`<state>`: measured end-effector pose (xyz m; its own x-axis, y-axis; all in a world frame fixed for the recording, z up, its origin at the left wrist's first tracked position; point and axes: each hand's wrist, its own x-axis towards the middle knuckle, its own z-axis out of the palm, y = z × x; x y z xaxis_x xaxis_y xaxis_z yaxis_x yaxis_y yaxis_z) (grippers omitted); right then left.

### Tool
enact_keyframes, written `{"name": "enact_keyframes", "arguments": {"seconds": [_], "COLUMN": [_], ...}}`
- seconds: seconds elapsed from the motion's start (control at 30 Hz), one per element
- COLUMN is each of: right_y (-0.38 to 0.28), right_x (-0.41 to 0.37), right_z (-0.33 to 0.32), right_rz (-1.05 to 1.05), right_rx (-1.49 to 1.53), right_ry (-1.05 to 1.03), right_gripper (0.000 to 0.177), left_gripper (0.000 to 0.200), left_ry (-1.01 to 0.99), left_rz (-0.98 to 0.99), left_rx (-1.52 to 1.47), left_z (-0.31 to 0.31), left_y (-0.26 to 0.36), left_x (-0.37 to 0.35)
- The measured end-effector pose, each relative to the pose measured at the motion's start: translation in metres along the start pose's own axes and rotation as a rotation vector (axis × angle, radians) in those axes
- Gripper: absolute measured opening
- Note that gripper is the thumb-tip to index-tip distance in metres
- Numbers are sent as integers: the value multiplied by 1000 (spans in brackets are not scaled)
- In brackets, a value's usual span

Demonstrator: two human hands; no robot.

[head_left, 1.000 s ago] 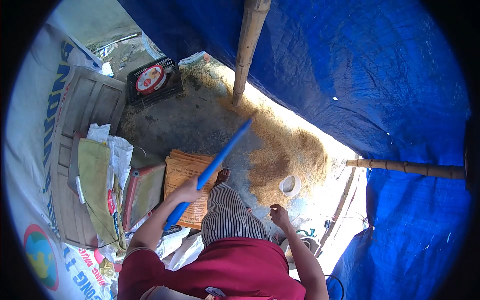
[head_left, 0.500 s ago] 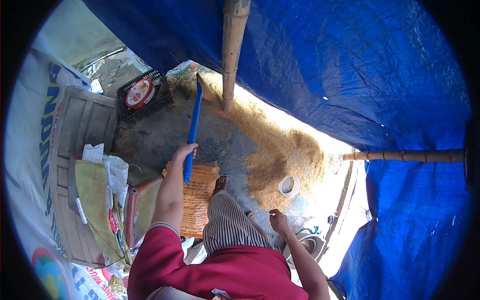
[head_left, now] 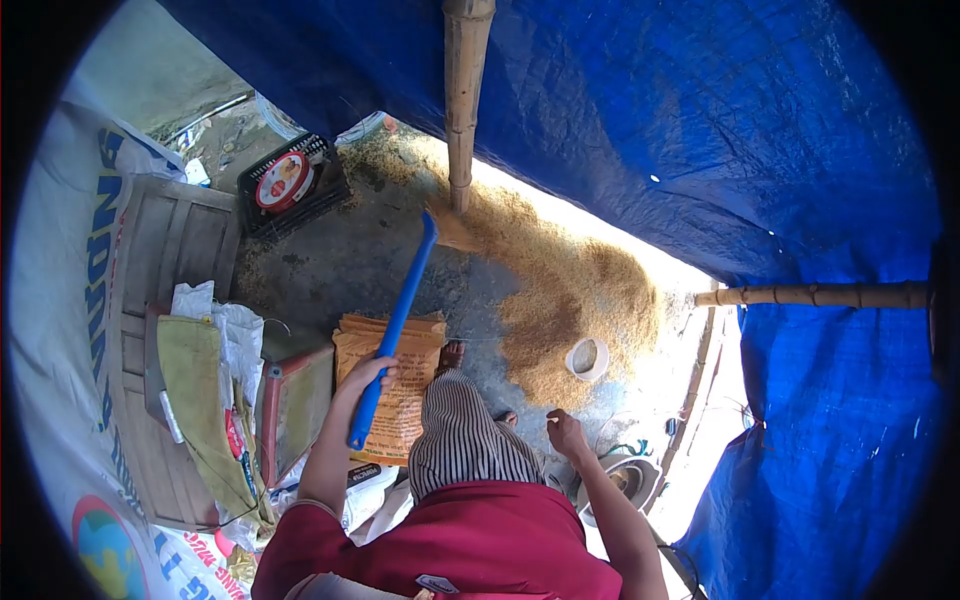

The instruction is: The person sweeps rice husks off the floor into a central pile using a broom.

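My left hand is closed round the blue handle of a broom, near its lower end. The broom's brown head touches the floor at the left edge of a spread heap of golden grain. My right hand hangs beside my right leg with its fingers curled. A small pale spot shows at its fingertips, too small to identify, and I see no clear object in the hand. Nearest to it, a white tub sits on the grain.
Flattened orange-brown printed sacks lie left of my feet. A black crate holds a round red-and-white lid. A bamboo pole stands ahead, and blue tarpaulin hangs along the right. A basin sits near my right forearm.
The broom head has swept right and nearer to me, toward the grain heap. My left hand has come lower, closer to my body. My right hand has shifted slightly.
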<state>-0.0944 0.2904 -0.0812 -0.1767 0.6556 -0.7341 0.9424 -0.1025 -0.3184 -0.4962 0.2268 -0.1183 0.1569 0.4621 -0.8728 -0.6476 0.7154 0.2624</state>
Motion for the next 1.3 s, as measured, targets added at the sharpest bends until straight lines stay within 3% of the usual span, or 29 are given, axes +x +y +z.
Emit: {"name": "enact_keyframes", "arguments": {"seconds": [0.13,0.2,0.27,0.4,0.47,0.6,0.7,0.83,0.9,0.93,1.0,1.07,1.3], "right_y": [-7,-10,-9,5,9,14,12,11,6,5,11,16,13], "right_x": [1,-1,-4,-7,-7,-8,-4,-4,-6,-7,-7,-9,-12], "right_z": [0,2,6,23,25,23,17,11,8,8,17,23,22], "right_rz": [-32,-49,-67,-168,-159,-185,-156,-155,-113,-75,-116,-167,-99], "right_rx": [13,34,18,-41,-48,-29,-10,-5,-5,-11,-11,-16,20], "right_ry": [12,1,-1,92,92,120,128,134,93,49,98,142,119], "right_gripper": [25,25,26,21,21,21,21,21,24,26,24,22,22], "left_gripper": [9,10,10,14,14,10,6,15,21,21,23,37,49], "left_ry": [232,219,136,87,44,-227,-171,-58,156,153,348,336,22], "left_rz": [93,162,141,27,-15,-119,-121,-101,0,-2,99,75,47], "left_rx": [226,192,-32,9,161,6,103,176,430,438,786,925,1195], "left_z": [-16,-23,-17,24,42,30,34,12,15,17,26,49,115], "left_y": [-4,-1,3,-27,-43,-60,-26,-33,-36,-38,-43,-40,-34], "left_x": [10,44,83,136,120,98,16,0,10,23,58,76,69]}}
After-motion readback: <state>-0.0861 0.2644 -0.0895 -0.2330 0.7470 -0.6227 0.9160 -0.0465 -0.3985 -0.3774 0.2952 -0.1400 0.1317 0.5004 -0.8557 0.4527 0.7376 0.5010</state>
